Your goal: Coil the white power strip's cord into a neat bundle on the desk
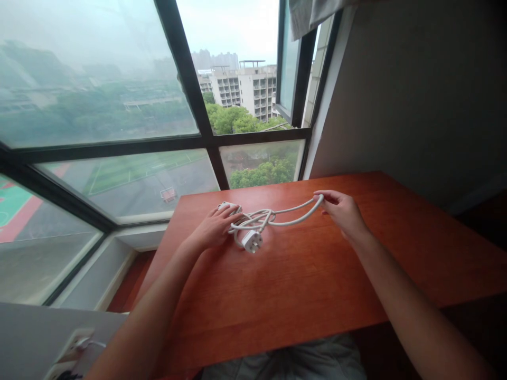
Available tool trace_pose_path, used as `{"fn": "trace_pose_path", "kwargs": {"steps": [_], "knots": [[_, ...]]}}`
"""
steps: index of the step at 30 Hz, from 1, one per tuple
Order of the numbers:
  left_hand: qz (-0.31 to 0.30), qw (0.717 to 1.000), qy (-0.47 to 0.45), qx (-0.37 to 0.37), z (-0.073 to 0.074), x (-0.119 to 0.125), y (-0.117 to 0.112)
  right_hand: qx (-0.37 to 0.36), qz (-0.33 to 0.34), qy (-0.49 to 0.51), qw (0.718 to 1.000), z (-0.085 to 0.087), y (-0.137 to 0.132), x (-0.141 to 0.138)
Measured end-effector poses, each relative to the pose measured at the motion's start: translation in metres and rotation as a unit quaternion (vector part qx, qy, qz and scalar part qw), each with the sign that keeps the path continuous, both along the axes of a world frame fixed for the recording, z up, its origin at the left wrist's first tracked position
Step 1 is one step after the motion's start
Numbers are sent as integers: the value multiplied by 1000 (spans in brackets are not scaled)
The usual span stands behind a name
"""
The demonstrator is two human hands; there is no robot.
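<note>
A white extension cord (297, 221) lies in a loose tangle on the reddish-brown table (301, 285). Its three-pin plug (252, 241) rests in front of the tangle, with the pins towards me. My left hand (217, 224) holds the cord's white power strip (229, 205) at the left, its fingers over the top and partly hiding it. On the other side, my right hand (343, 211) pinches a loop of the cord between thumb and fingers. Two strands stretch from this loop back to the tangle, a little above the tabletop.
Large windows (214, 141) border the table at the back and left, one pane open. A grey wall (392, 95) rises at the right. At lower left is a wall socket (77, 343) with a white plug in it. My lap (285, 361) is below the front edge.
</note>
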State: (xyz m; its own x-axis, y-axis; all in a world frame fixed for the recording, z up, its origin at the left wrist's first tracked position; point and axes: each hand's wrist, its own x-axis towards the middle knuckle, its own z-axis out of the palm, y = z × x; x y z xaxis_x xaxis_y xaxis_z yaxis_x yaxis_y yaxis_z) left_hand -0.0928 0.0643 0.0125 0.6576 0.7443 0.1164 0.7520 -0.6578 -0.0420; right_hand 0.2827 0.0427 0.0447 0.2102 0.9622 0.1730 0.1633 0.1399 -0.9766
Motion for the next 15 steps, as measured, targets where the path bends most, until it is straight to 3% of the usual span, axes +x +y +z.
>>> {"fn": "trace_pose_path", "kwargs": {"steps": [7,10,15], "knots": [[-50,997,-50,-24,-1,5,2,27,31,94,995,21,28,-20],[-60,990,-113,-54,-5,16,-2,58,23,77,995,30,30,-28],[3,962,-263,-77,-10,31,-4,124,21,-25,992,37,8,-37]]}}
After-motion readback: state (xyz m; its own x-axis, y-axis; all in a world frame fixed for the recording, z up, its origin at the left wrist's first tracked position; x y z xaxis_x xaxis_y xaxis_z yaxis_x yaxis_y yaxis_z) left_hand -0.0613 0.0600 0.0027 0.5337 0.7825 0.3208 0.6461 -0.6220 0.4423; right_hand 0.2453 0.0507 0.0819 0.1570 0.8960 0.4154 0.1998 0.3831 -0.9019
